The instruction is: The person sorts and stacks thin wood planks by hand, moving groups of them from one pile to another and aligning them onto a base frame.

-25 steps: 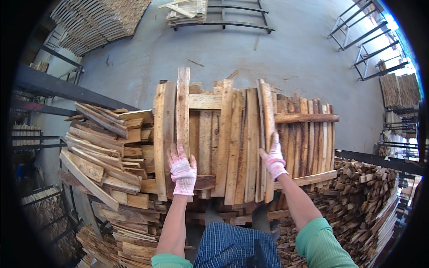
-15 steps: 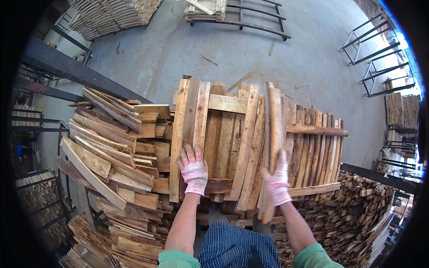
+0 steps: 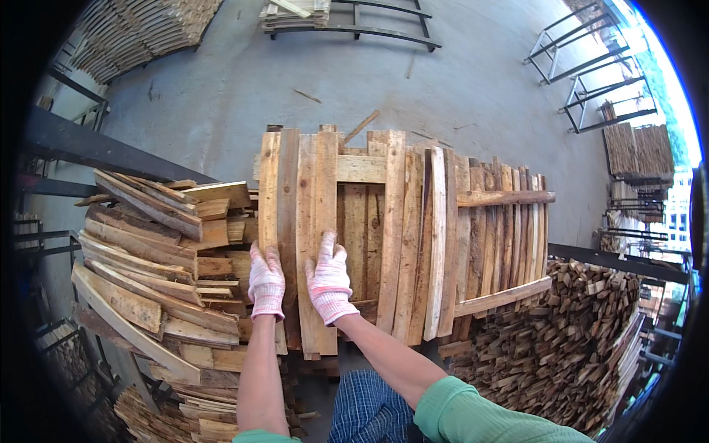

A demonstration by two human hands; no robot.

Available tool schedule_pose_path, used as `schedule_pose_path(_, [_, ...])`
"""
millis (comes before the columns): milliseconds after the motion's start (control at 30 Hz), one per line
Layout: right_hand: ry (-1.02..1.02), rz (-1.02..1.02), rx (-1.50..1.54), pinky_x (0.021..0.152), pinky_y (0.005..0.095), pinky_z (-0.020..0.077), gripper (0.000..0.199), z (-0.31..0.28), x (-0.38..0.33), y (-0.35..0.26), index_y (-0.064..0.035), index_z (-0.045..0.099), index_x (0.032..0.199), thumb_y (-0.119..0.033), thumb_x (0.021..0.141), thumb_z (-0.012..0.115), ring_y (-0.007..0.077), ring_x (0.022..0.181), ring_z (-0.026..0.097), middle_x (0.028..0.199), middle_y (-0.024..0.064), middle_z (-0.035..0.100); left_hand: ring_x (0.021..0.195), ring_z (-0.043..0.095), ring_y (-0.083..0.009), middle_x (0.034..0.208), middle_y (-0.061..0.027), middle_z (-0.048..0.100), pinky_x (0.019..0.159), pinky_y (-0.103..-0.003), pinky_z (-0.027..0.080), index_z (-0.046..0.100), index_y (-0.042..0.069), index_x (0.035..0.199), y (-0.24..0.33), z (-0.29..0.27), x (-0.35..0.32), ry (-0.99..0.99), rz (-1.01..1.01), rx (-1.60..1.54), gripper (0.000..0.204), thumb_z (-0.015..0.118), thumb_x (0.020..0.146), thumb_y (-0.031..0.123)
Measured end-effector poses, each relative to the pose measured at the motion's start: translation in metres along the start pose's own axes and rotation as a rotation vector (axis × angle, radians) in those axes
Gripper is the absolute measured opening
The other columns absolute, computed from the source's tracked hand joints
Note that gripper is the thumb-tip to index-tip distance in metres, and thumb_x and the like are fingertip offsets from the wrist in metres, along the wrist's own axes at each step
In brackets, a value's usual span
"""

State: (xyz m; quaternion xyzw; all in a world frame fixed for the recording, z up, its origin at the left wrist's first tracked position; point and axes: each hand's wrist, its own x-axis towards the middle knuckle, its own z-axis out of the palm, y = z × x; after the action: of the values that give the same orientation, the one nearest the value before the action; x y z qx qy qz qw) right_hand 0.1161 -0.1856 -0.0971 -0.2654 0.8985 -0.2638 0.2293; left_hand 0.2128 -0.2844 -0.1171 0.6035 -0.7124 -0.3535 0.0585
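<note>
A row of rough wooden planks lies side by side across a stack in front of me. My left hand [image 3: 266, 284], in a white and pink knit glove, grips the near part of the leftmost plank [image 3: 269, 184]. Close to its right, my right hand [image 3: 329, 279], gloved alike, has its thumb and fingers round another plank [image 3: 325, 177]. A darker plank [image 3: 288, 199] lies between the hands. Right of them, a gap shows a crosswise board [image 3: 361, 169] and lower planks. Farther right lies a pale narrow plank [image 3: 437, 236].
Loose boards are heaped on a stack [image 3: 140, 266] at my left. Two crosspieces, a far one [image 3: 506, 198] and a near one [image 3: 502, 297], lie over the planks at right. A large pile of wood pieces [image 3: 546, 347] stands near right. Black metal frames [image 3: 388, 31] stand on the grey floor.
My right hand has let go of the plank at the right and moved left beside my left hand, onto another plank. My left hand has shifted to the leftmost plank. The view has turned right.
</note>
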Motion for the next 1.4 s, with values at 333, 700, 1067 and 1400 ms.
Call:
schedule_pose_path(333, [0.130,-0.084,-0.050,0.091,0.0474,0.0543,0.071,-0.154,-0.020,0.085,-0.0048,0.027,0.153,-0.018,0.093,0.063,0.0431,0.110,0.058,0.135,0.0310,0.045,0.135,0.045,-0.0380,0.147,-0.0250,0.044,0.114,-0.047,0.036,0.033,0.004,0.152,0.109,0.064,-0.085,-0.155,0.490,-0.044,0.060,0.050,0.102,0.032])
schedule_pose_path(700, [0.078,0.087,-0.198,0.092,0.0526,0.0476,0.083,-0.176,0.032,0.178,-0.0121,0.028,0.154,-0.014,0.083,0.071,0.0451,0.106,0.054,0.121,0.0290,0.049,0.110,0.061,-0.0379,0.126,-0.0271,0.058,0.089,-0.045,0.049,0.046,0.000,0.140,0.132,0.161,-0.143,-0.134,0.102,-0.405,0.046,0.053,0.104,0.029])
schedule_pose_path(1067, [0.224,-0.094,-0.186,0.093,0.0538,0.0463,0.066,-0.197,0.012,0.185,-0.0140,0.038,0.151,-0.019,0.091,0.065,0.0464,0.108,0.053,0.123,0.0283,0.052,0.143,0.038,-0.0312,0.154,-0.0219,0.041,0.116,-0.036,0.032,0.027,0.002,0.155,0.137,0.169,-0.144,-0.330,0.031,-0.575,0.063,0.049,0.105,0.033])
schedule_pose_path(1400, [0.118,0.055,0.029,0.104,0.0442,0.0456,0.060,-0.178,0.010,0.212,-0.0158,0.049,0.145,-0.030,0.091,0.072,0.0489,0.124,0.051,0.142,0.0310,0.036,0.133,0.050,-0.0330,0.150,-0.0213,0.046,0.109,-0.038,0.039,0.009,0.024,0.162,0.145,0.181,-0.154,-0.592,-0.014,-0.487,0.073,0.048,0.105,0.047])
